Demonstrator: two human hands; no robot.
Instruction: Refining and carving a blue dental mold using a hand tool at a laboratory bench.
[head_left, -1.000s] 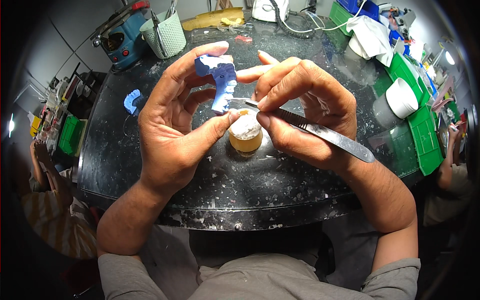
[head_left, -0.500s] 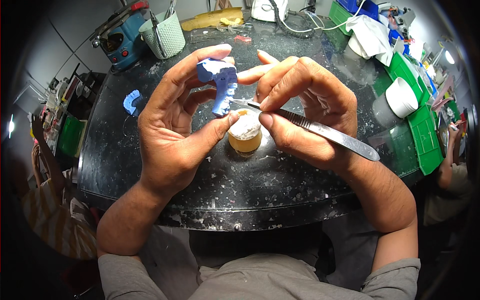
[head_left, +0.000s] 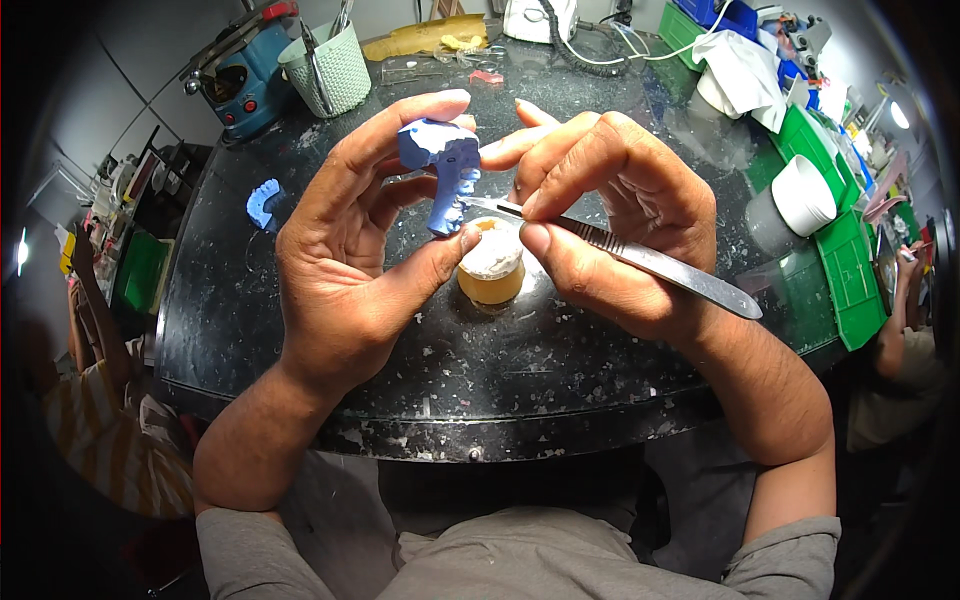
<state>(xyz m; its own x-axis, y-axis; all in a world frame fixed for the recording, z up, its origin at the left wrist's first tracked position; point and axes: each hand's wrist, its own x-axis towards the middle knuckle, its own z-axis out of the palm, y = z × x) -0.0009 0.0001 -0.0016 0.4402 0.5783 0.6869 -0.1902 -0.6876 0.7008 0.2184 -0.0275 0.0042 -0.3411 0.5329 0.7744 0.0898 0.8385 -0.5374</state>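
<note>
Between the thumb and fingers of my left hand (head_left: 345, 250) is a blue dental model (head_left: 450, 175), held up on its side with its teeth facing right. My right hand (head_left: 620, 220) grips a metal scalpel (head_left: 640, 258) like a pen. The thin blade points left, and its tip is at the lower teeth of the model; whether it touches cannot be made out. Outstretched fingers of the right hand come close to the model's upper right side. Below the model stands a yellowish round block (head_left: 491, 270) with a white, powdery top, partly hidden by my left thumb.
A second blue dental piece (head_left: 263, 204) lies at the left of the black table (head_left: 450, 400). A blue machine (head_left: 240, 95) and a tool basket (head_left: 330, 75) stand at back left. Green bins (head_left: 850, 270) and a white tub (head_left: 803, 195) line the right. Co-workers sit at both sides.
The blue model has shifted very slightly right and tilted a little in my left hand. My right hand and the scalpel have barely moved. At far left, a co-worker's hand area now shows something yellow.
</note>
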